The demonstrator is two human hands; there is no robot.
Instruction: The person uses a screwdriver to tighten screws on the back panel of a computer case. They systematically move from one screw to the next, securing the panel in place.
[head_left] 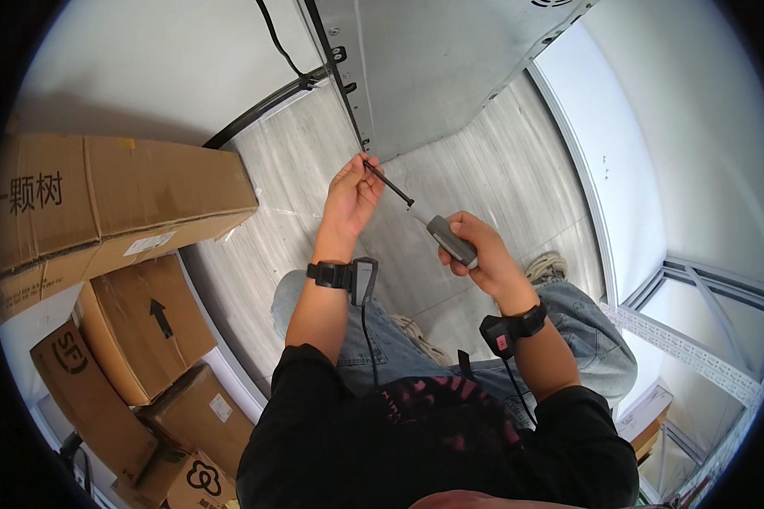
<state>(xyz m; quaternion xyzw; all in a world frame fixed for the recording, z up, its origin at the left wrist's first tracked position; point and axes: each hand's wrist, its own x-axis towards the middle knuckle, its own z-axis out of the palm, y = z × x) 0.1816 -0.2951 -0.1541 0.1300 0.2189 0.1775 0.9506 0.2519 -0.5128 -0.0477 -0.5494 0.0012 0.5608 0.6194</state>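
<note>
My left hand (pixel 352 197) is closed, pinching one end of a thin black rod (pixel 388 181) between the fingertips. The rod slants down to the right and ends in a small wider head. My right hand (pixel 481 254) is wrapped round a grey-handled tool (pixel 452 241). Its pale, narrow tip points up and left, close to the rod's head; whether they touch I cannot tell. Just beyond my left fingertips stands the lower corner of a large grey metal cabinet (pixel 450 76), with screws and black fittings along its left edge.
Cardboard boxes (pixel 148 327) are stacked at the left, and a long carton (pixel 174 187) juts toward my left arm. A black cable (pixel 278 41) hangs left of the cabinet. White metal shelving (pixel 692 352) stands at the right. Below my hands is a pale wood-look floor (pixel 501 153).
</note>
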